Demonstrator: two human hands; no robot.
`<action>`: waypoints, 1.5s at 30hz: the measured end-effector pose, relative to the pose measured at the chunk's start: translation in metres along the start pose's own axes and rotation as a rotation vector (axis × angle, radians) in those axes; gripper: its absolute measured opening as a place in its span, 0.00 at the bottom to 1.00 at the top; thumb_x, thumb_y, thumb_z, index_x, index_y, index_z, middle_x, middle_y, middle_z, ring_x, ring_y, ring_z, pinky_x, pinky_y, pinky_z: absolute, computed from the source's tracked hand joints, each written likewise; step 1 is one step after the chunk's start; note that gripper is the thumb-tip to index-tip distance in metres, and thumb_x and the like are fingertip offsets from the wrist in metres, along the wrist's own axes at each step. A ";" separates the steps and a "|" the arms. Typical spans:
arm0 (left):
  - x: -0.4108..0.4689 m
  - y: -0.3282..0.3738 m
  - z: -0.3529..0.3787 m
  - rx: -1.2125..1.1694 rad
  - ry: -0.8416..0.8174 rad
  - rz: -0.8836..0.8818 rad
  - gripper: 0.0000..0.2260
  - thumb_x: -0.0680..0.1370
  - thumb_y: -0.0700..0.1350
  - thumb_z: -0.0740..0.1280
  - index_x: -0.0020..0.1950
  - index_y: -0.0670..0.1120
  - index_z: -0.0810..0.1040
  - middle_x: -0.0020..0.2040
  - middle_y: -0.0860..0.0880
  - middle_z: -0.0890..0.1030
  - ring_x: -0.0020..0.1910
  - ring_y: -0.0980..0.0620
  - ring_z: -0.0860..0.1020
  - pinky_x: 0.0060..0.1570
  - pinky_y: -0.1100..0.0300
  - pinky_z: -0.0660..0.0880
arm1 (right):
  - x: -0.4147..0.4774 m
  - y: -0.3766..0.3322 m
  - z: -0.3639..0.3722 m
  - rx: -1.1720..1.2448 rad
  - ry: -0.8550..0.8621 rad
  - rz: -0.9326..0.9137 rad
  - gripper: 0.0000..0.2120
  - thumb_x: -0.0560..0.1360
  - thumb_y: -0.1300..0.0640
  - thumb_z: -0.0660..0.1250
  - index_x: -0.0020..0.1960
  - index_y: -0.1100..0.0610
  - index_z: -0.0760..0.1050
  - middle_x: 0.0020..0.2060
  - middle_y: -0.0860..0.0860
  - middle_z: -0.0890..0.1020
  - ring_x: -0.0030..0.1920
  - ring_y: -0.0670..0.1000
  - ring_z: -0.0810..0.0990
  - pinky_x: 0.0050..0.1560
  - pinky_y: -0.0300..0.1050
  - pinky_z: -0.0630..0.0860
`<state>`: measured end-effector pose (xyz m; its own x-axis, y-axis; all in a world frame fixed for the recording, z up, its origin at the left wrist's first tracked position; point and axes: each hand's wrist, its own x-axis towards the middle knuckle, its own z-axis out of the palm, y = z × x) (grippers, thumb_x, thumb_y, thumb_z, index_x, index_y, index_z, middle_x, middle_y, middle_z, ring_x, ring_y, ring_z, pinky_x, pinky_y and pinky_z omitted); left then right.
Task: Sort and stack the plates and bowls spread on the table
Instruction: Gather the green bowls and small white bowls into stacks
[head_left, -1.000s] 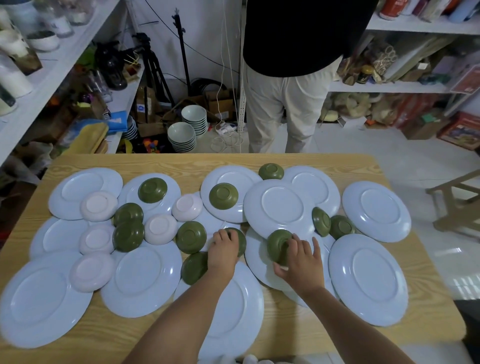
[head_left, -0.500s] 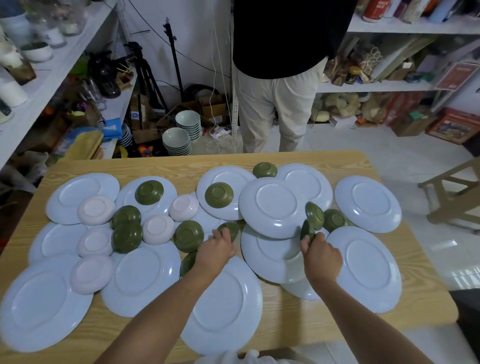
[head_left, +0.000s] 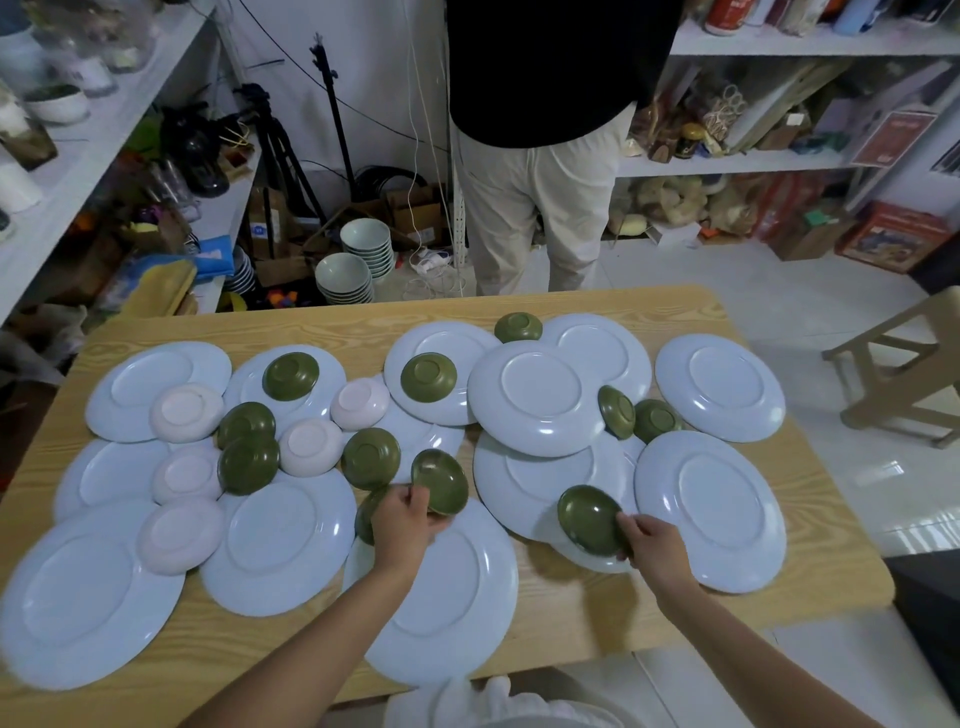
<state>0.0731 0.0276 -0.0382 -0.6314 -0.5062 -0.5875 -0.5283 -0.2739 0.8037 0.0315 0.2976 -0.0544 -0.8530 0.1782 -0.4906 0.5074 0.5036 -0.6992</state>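
Several pale blue plates, such as the near one (head_left: 447, 597), lie upside down and overlapping on the wooden table (head_left: 571, 613). Green bowls and pale pink bowls (head_left: 309, 447) sit among them, mostly upside down. My left hand (head_left: 402, 525) grips a green bowl (head_left: 441, 488) by its rim, lifted and tilted with its hollow facing me. My right hand (head_left: 649, 543) holds a second green bowl (head_left: 589, 517) the same way, above the plates right of centre. Another green bowl (head_left: 366, 514) lies partly hidden under my left hand.
A person in a black top and beige trousers (head_left: 540, 197) stands at the table's far edge. Stacks of grey bowls (head_left: 345, 278) sit on the floor behind. Cluttered shelves line the left and back right. A wooden stool (head_left: 904, 364) stands to the right.
Both hands have lifted their green bowls off the plates and turned them hollow side up. The right hand drew back toward me with its bowl.
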 end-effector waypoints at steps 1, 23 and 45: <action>-0.004 -0.007 -0.003 -0.053 -0.013 -0.043 0.12 0.79 0.36 0.57 0.37 0.38 0.71 0.38 0.39 0.80 0.29 0.49 0.82 0.43 0.51 0.80 | -0.008 0.008 0.001 -0.009 -0.034 -0.007 0.18 0.79 0.56 0.61 0.32 0.62 0.74 0.24 0.53 0.75 0.29 0.51 0.70 0.34 0.43 0.66; -0.059 -0.077 0.044 0.440 -0.204 -0.139 0.12 0.80 0.36 0.56 0.37 0.39 0.72 0.34 0.41 0.79 0.29 0.47 0.82 0.40 0.49 0.82 | -0.024 0.045 0.002 -0.496 -0.100 -0.168 0.22 0.81 0.45 0.54 0.43 0.58 0.79 0.34 0.51 0.83 0.37 0.48 0.79 0.38 0.41 0.71; -0.021 0.012 0.141 1.054 -0.129 0.669 0.19 0.81 0.48 0.59 0.72 0.50 0.66 0.60 0.46 0.72 0.59 0.49 0.73 0.52 0.54 0.76 | 0.101 -0.035 -0.067 -0.479 0.222 -0.164 0.15 0.79 0.49 0.59 0.60 0.56 0.75 0.54 0.56 0.80 0.56 0.58 0.78 0.52 0.48 0.73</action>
<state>0.0000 0.1508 -0.0292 -0.9700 -0.1935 -0.1473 -0.2422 0.8217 0.5159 -0.0810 0.3546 -0.0447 -0.9479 0.2124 -0.2376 0.2970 0.8589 -0.4173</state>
